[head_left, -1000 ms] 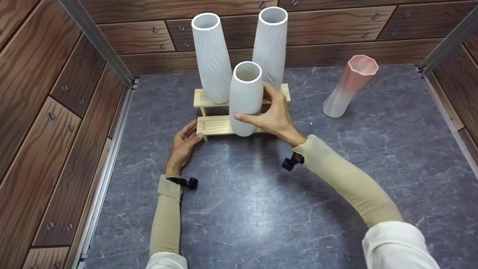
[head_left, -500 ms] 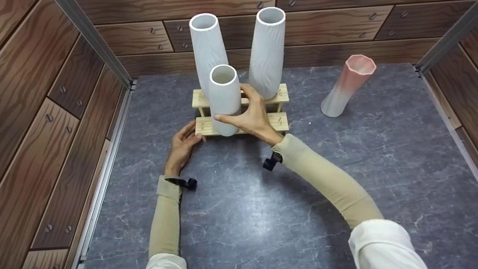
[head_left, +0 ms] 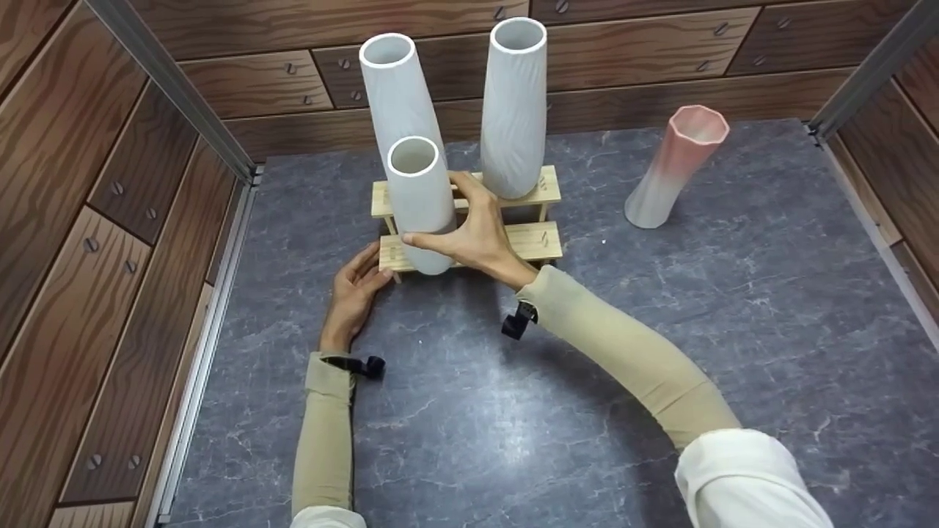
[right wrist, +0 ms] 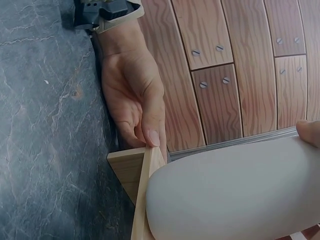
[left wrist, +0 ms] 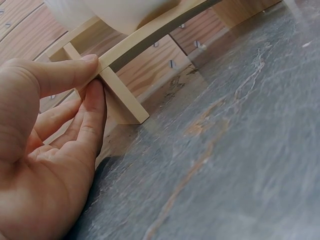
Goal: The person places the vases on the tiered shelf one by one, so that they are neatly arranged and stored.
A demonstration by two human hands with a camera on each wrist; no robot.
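Note:
In the head view, my right hand (head_left: 480,236) holds a smooth white vase (head_left: 419,209) round its right side, thumb in front and fingers behind. The vase stands near the left end of the lower shelf of a two-step wooden stand (head_left: 534,242); the right wrist view shows its rounded base (right wrist: 215,200) against the board. My left hand (head_left: 353,297) grips that shelf's left end. In the left wrist view the thumb (left wrist: 75,72) lies on the board, with fingers below beside the leg (left wrist: 125,95). Two taller ribbed white vases, left (head_left: 396,99) and right (head_left: 513,121), occupy the upper shelf.
A pink-to-white vase (head_left: 671,172) stands apart on the dark marbled tabletop (head_left: 587,440), right of the stand. Wood-patterned panels (head_left: 631,51) rise behind and at both sides. A metal rail (head_left: 198,367) runs along the left edge.
My right hand has moved the smooth white vase leftward along the lower shelf, from near its middle to near its left end. The left hand keeps its grip on the stand.

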